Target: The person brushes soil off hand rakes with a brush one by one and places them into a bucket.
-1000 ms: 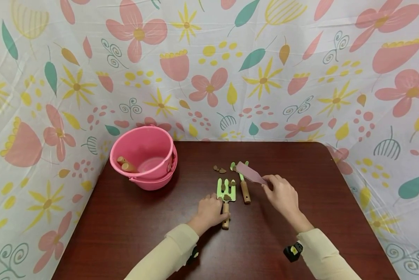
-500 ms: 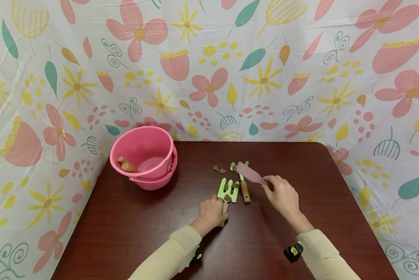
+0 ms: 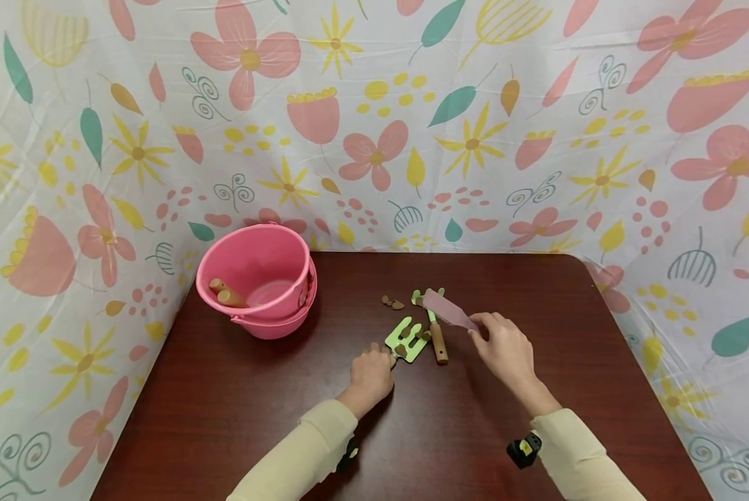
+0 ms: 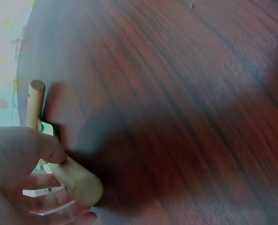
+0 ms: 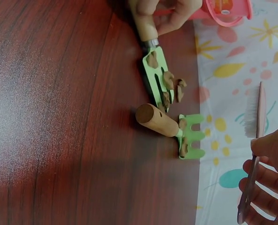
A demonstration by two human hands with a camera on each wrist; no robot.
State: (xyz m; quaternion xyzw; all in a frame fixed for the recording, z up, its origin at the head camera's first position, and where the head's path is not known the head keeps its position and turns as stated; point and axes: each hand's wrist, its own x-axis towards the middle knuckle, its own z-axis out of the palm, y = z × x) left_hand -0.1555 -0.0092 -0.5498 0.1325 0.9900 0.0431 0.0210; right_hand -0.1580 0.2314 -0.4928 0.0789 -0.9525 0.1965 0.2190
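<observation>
My left hand [image 3: 371,376] grips the wooden handle [image 4: 80,182] of a light green garden fork [image 3: 405,341], whose tines point away to the right. Brown clumps of what looks like clay stick to its face. My right hand [image 3: 505,351] pinches a pink brush [image 3: 446,311] by its handle; the white bristles [image 5: 251,112] show in the right wrist view. Below the brush in the head view lies a small green rake [image 5: 193,137] with a wooden handle [image 3: 439,344]. Brown clumps are on the rake too, and the brush partly covers its head in the head view.
Two nested pink buckets [image 3: 268,247] stand at the back left, with wooden handles [image 3: 230,299] inside the upper one. Several brown clumps [image 3: 397,305] lie on the dark wooden table [image 3: 449,431]. A flower-patterned cloth [image 3: 374,83] hangs behind the table and at its sides.
My left hand has turned the fork clockwise, so its tines now point further right, and its handle has become hidden under the hand. My right hand and the brush have stayed in place.
</observation>
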